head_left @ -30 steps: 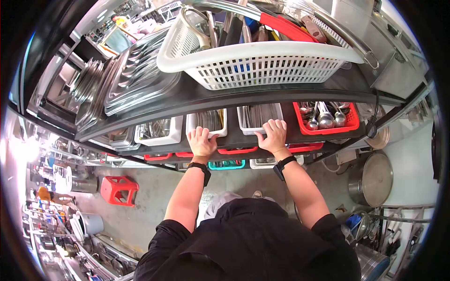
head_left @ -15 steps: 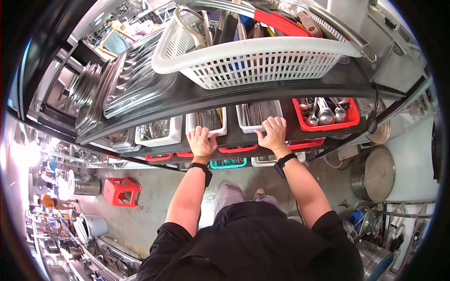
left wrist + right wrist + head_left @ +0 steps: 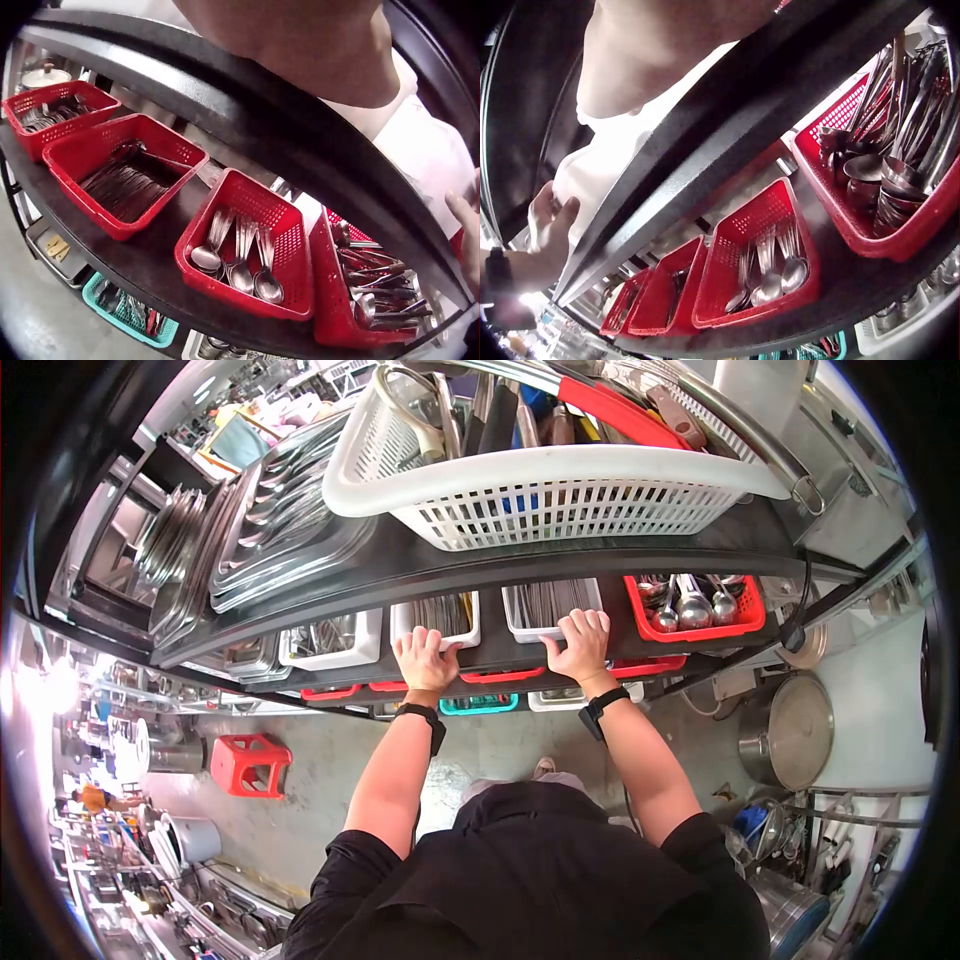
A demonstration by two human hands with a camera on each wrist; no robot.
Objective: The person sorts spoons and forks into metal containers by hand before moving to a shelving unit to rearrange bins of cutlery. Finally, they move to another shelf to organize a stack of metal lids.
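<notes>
With left hand (image 3: 425,663), grips the near rim of a white rectangular plastic bin (image 3: 475,622) of metal cutlery (image 3: 440,615), just ahead of it. With right hand (image 3: 580,650), likewise grips a matching white bin (image 3: 525,634), directly ahead.

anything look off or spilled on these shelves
Nothing visible looks spilled or damaged. The one mild oddity is the long silver metal handle above the top shelf: its looped end juts out past the right side of the large white slotted plastic basket, so it might get knocked.
</notes>
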